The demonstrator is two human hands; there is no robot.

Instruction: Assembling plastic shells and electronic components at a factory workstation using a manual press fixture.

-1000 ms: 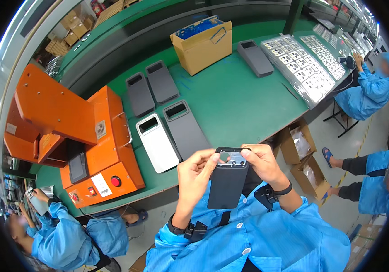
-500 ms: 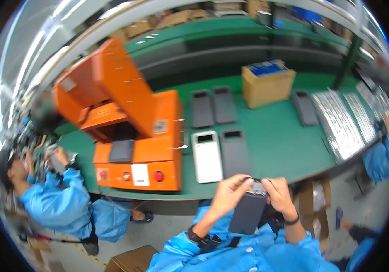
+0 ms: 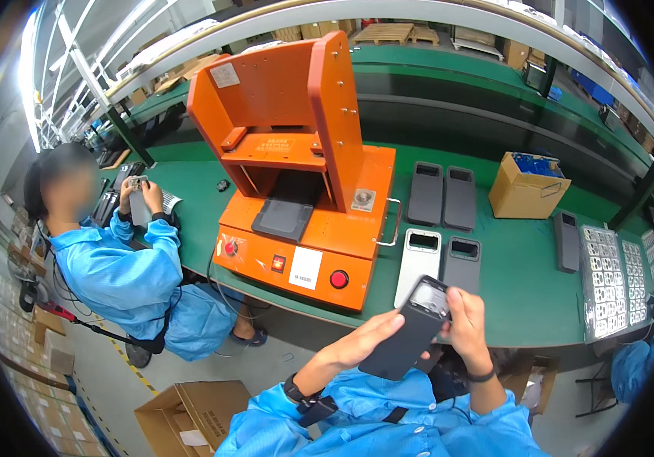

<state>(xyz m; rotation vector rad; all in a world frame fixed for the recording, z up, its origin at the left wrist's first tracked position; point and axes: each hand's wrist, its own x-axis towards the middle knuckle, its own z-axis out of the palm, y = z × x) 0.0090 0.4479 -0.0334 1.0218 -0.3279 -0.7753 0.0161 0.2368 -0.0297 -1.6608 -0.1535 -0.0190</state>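
A dark grey phone back cover (image 3: 399, 339) is held up tilted in front of my body, beyond the table's front edge. Its rectangular camera opening (image 3: 431, 297), with silvery, shiny material inside, is at the upper end. My left hand (image 3: 357, 343) is closed around the cover's left side, fingertips showing at the opposite edge. At the upper right corner, my right hand (image 3: 465, 320) grips it beside the opening, thumb up and other fingers partly hidden behind. Just past the cover lie a white back cover (image 3: 416, 266) and a grey one (image 3: 461, 263).
An orange press machine (image 3: 304, 251) stands left of centre with a dark cover (image 3: 285, 218) on its bed. Two grey covers (image 3: 425, 194), a cardboard box (image 3: 529, 186) and sheets of camera frames (image 3: 605, 282) lie farther right. Another person (image 3: 117, 263) works at the left.
The view has swung left. My left hand has moved from the cover's camera end to its side. The cover is now tilted, its camera end up and to the right.
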